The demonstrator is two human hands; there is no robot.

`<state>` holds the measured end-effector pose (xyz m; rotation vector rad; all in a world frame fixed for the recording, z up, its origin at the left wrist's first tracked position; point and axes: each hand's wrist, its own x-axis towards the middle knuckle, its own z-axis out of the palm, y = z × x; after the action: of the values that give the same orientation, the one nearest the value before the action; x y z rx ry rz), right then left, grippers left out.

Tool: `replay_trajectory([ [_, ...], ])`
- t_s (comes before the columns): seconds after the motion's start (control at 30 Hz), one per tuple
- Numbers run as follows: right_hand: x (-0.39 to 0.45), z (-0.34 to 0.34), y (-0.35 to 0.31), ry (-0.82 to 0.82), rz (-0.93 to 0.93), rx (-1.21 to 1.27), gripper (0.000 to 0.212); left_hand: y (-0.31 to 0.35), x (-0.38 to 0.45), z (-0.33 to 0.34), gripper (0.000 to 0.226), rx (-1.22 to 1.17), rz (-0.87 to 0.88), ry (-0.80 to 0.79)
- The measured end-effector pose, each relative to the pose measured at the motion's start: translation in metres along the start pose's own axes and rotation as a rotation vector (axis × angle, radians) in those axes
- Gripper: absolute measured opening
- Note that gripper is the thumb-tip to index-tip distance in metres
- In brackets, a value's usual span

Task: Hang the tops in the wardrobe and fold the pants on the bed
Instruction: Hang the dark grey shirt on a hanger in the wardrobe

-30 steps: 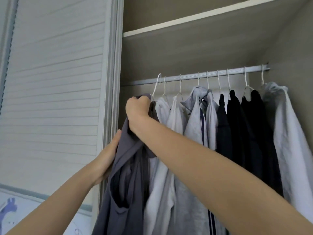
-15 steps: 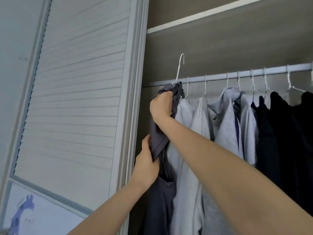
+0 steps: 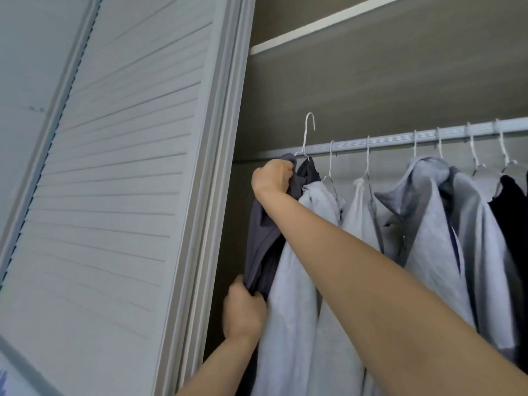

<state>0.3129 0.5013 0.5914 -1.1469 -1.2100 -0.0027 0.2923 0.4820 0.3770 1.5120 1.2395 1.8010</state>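
Gripping the bunched shoulder of a dark grey-purple fabric top (image 3: 261,238) just under the neck of its thin white wire hanger (image 3: 306,138), right hand (image 3: 273,178) with fingers curled tight round the cloth, raised close beneath the pale ribbed metal wardrobe rail (image 3: 400,140). Hook of that hanger standing above the rail, not yet seated over it, at the far left end of the row. Lower down, left hand (image 3: 243,310) clenched on the hanging body of the same top, pinching a fold of the fabric between thumb and fingers. Top itself inside the open wardrobe, pressed against the neighbouring light grey hooded top (image 3: 297,281), already hung on the rail. Further right along the rail, more light grey garments (image 3: 434,224) on white wire hangers, then a black garment (image 3: 511,212) at the frame's edge. Left of the opening, a pale slatted sliding wardrobe door (image 3: 114,181) with its moulded frame. Above the rail, the brown underside of a shelf (image 3: 385,61) with a white front edge.
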Motion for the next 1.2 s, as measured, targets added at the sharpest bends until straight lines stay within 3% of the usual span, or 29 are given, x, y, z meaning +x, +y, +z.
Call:
replay_trajectory([
  [0.1,0.016,0.008,0.002,0.01,0.071,-0.037,0.055,-0.015,0.003,0.008,0.022,-0.036,-0.12,0.009],
  [0.47,0.025,0.025,0.03,-0.019,0.223,-0.108,0.05,-0.044,0.002,0.008,0.027,-0.035,-0.165,-0.051],
  [0.6,0.004,0.027,0.037,-0.096,-0.02,-0.269,0.091,-0.047,-0.004,0.003,0.024,-0.041,-0.148,-0.067],
  [0.67,-0.014,0.027,0.043,-0.151,-0.172,-0.406,0.098,-0.047,-0.011,0.0,0.022,-0.062,-0.125,-0.072],
  [0.83,-0.048,0.017,0.064,-0.286,-0.459,-0.683,0.1,-0.052,-0.021,-0.012,0.025,-0.068,-0.097,-0.073],
  [0.97,-0.074,-0.009,0.078,-0.297,-0.592,-0.689,0.081,-0.048,-0.036,-0.027,0.039,-0.031,-0.136,-0.089],
  [1.2,-0.142,-0.067,0.099,-0.414,-0.815,-0.697,0.065,-0.05,-0.089,-0.035,0.039,0.061,0.004,-0.176],
])
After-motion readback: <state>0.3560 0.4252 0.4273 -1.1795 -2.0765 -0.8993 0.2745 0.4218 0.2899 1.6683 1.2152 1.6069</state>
